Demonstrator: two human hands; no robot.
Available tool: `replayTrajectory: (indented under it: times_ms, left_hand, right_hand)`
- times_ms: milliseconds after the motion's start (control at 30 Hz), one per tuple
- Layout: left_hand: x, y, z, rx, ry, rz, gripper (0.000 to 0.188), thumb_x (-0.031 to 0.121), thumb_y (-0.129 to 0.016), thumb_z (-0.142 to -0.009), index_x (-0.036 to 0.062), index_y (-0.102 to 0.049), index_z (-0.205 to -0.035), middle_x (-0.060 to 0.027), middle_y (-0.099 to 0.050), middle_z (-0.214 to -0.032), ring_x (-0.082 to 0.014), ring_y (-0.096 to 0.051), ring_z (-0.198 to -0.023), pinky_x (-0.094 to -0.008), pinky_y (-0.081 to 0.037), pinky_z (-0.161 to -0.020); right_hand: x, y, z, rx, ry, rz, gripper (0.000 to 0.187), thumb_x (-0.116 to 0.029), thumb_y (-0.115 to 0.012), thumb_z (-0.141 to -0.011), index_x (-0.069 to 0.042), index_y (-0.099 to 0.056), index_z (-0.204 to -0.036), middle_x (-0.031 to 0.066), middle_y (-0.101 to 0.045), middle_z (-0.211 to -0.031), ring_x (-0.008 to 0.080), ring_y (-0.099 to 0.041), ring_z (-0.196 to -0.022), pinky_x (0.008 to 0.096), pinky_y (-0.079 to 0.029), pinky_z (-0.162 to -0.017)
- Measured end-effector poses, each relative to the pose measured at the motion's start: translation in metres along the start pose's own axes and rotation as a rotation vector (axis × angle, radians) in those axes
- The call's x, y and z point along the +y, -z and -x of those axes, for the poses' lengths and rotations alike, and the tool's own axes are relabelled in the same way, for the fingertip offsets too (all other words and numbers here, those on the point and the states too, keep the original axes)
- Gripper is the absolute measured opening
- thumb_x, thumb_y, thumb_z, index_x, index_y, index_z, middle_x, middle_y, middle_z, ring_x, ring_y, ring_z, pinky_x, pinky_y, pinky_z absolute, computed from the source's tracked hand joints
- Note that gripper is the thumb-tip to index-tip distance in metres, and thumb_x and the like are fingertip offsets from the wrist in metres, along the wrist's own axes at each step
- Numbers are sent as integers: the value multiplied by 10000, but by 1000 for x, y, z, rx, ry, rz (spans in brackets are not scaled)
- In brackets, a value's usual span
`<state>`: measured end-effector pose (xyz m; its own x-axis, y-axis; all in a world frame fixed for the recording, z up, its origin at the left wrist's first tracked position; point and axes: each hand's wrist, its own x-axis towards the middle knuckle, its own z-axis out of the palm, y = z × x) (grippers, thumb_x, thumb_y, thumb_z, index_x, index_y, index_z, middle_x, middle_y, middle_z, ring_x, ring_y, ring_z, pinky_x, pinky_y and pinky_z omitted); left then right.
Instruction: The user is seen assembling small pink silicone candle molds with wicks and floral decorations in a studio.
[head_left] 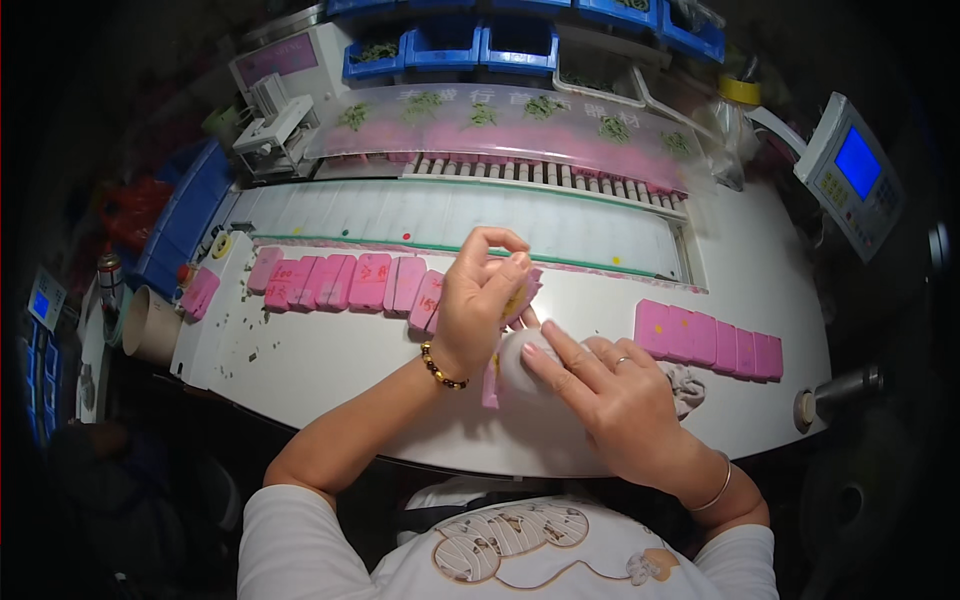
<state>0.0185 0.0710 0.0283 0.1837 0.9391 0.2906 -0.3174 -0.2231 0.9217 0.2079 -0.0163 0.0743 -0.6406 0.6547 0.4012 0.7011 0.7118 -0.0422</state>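
My left hand [478, 305] is raised over the table with its fingers curled. It grips a pink, rubbery-looking piece [534, 284] that has yellow marks, mostly hidden behind the thumb and fingers. A pink strip [490, 386] shows below that hand, at the edge of a whitish rounded thing [520, 365]. My right hand [615, 400] is closed over this whitish thing, its fingers pressed along the top; blur hides its kind. Beyond my left hand runs a row of pink rounded slabs [370, 281], some with red writing. A second row of pink slabs [678, 334] lies right of my hands.
A crumpled cloth [687, 390] lies beside my right hand. Behind are a green-edged glass-like panel [450, 222], a roller track [540, 175] and a clear sheet bearing green bits. Blue bins [443, 48] line the back. A blue-screened device [850, 170] stands right.
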Motion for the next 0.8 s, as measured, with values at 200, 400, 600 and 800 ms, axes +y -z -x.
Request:
replayTrajectory:
  times_ms: [200,400,600,800]
  left_hand:
    - [20,2,-9,312,167,155,244,326,-504,-1015,82,-506,-1025,-87,-610,-810,-208,-645,-611,-322,-526,-513]
    - [4,-9,11,121,521,544,387,469,-535,-1013,83,-555,-1003,-54,-599,-893,-193,-640,-796,-366,-570,-549]
    - [0,-18,38,-135,283,201,250,244,-633,-1004,50,-521,-1115,-55,-587,-1046,-90,-582,-966,-260,-500,-839]
    - [7,1,36,-267,85,-45,399,128,-794,-864,68,-536,-1163,-32,-630,-1081,-118,-605,-1062,-316,-468,-984]
  right_hand:
    - [31,-20,23,-75,-227,-110,696,81,-648,-671,27,-549,-1358,226,-598,-1336,352,-639,-998,433,-493,-840]
    - [32,-21,2,122,-275,-403,542,-57,-749,-803,27,-573,-1309,179,-634,-1242,301,-602,-1120,404,-475,-901]
    - [32,-29,3,150,-635,-1293,362,-89,-791,-836,1,-633,-1149,64,-673,-1078,154,-622,-987,294,-483,-834]
    - [29,-23,2,243,-415,-1095,288,6,-745,-843,3,-640,-1111,77,-668,-1049,145,-629,-951,285,-504,-806]
